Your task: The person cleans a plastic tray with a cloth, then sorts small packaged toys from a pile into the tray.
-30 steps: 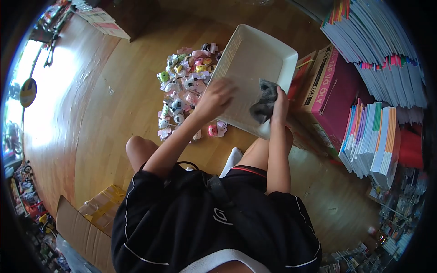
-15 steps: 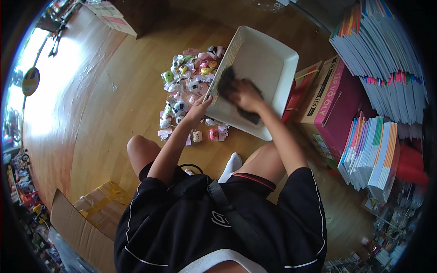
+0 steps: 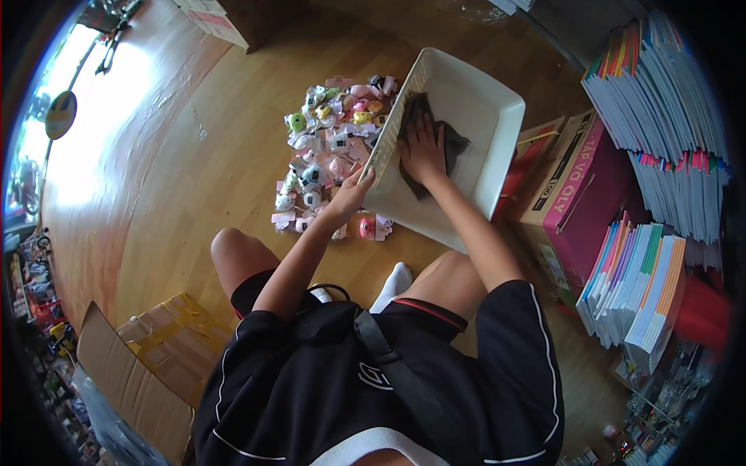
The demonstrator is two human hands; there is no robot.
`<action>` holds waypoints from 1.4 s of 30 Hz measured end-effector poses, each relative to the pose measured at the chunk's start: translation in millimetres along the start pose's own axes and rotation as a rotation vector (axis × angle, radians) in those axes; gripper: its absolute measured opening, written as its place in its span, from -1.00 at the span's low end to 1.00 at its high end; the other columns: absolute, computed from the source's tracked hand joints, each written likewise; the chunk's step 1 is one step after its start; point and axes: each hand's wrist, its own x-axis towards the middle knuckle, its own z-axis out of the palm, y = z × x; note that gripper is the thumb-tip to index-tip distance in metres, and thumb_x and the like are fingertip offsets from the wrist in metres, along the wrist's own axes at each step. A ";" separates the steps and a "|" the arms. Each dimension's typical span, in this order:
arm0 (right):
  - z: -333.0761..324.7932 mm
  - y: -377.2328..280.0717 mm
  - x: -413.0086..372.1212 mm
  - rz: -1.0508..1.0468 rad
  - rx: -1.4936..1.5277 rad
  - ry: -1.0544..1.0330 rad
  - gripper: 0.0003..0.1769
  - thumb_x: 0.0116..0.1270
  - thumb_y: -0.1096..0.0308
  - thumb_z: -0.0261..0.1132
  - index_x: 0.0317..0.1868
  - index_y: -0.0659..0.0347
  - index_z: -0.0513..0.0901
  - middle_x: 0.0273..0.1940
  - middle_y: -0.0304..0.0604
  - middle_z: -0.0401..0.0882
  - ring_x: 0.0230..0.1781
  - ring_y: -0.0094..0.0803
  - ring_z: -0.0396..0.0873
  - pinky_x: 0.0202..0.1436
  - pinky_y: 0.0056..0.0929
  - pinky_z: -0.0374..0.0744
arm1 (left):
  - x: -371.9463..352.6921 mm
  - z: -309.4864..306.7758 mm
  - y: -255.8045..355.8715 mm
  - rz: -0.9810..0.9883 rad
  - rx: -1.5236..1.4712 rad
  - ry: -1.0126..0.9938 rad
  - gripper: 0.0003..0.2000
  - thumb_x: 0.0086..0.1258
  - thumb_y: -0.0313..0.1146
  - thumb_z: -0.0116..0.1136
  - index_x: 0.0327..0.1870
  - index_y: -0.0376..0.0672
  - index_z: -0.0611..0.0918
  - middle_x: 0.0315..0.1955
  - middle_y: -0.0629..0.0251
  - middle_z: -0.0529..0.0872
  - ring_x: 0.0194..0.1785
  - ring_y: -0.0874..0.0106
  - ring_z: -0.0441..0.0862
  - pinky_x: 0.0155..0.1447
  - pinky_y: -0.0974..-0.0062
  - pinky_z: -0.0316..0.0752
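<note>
A heap of small packaged toys (image 3: pixel 326 147) is lying on the wooden floor (image 3: pixel 186 202), touching the left wall of the white basket (image 3: pixel 486 97) and spilling round its near left corner. On the other side of the basket a pink carton (image 3: pixel 583 186) is sitting just beside the right wall, with a red box wedged between them. Stacks of notebooks (image 3: pixel 660 101) are rising beyond the carton, and more notebooks (image 3: pixel 641 279) are leaning nearer to me. These are closing off the right side of the basket. To the left of the toys the floor is lying open and sunlit. A flattened cardboard box (image 3: pixel 148 365) is lying well apart from the basket, behind my left knee.

The basket is tilting up on the floor in front of my knees. Inside it is only a dark cloth (image 3: pixel 457 144). My right hand (image 3: pixel 425 147) is pressing the cloth against the bottom, fingers spread flat, gripping nothing. My left hand (image 3: pixel 353 194) is curling closed around the basket's near left rim.
</note>
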 end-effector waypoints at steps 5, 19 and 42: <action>-35.3 -6.6 -58.7 -0.365 0.188 -0.338 -0.49 0.21 0.20 -0.07 0.18 0.11 0.20 0.28 -0.09 -0.09 0.32 -0.25 -0.18 0.27 -0.02 -0.25 | 7.0 5.4 -7.9 0.194 0.083 0.084 -0.57 0.36 -0.12 -0.29 0.17 -0.16 0.25 -0.09 0.39 0.41 0.01 0.56 0.27 0.09 0.57 0.16; -106.9 58.3 -103.6 -0.135 0.466 -0.947 -0.63 -0.10 0.52 0.11 -0.18 0.21 0.55 -0.16 0.04 0.48 -0.07 -0.20 0.42 0.03 -0.39 0.33 | 13.8 7.2 -17.0 0.241 0.019 0.042 -0.52 0.35 -0.10 -0.28 0.24 -0.10 0.12 0.14 0.27 0.24 0.23 0.44 0.09 0.24 0.53 -0.04; -79.3 149.1 -8.2 0.097 -0.307 -0.279 -0.83 0.04 0.42 0.04 -0.40 0.18 0.58 -0.22 -0.10 0.48 -0.08 -0.24 0.40 -0.01 -0.23 0.32 | -7.4 45.2 -34.4 0.162 -0.531 0.555 -0.59 0.13 -0.34 0.01 0.04 -0.19 0.34 -0.17 0.25 0.47 -0.08 0.42 0.40 -0.06 0.48 0.32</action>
